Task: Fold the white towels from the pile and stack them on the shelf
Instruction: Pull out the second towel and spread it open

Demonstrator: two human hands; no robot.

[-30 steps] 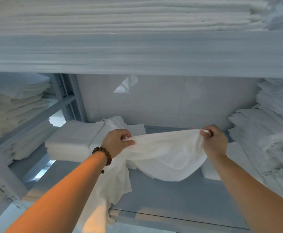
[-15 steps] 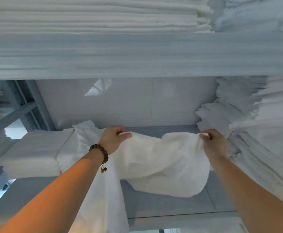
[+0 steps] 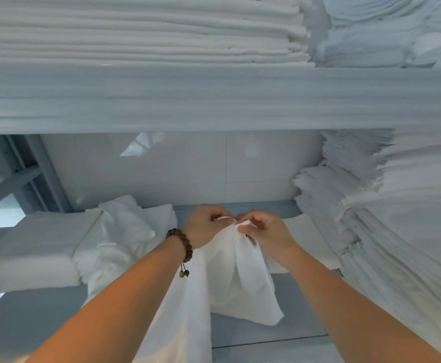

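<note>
Both hands pinch corners of one white towel (image 3: 236,279), brought together above the shelf (image 3: 44,318): left hand (image 3: 205,226) and right hand (image 3: 265,233) each have thumb and fingers closed on the top edge, touching each other. Towel hangs folded in half, lower end draping off the shelf front. Looks thin, light, limp, so no stiffness to rely on; grip at corners and edges, keep tension or it sags. Folded stack (image 3: 33,247) sits left, loose pile (image 3: 387,218) right.
</note>
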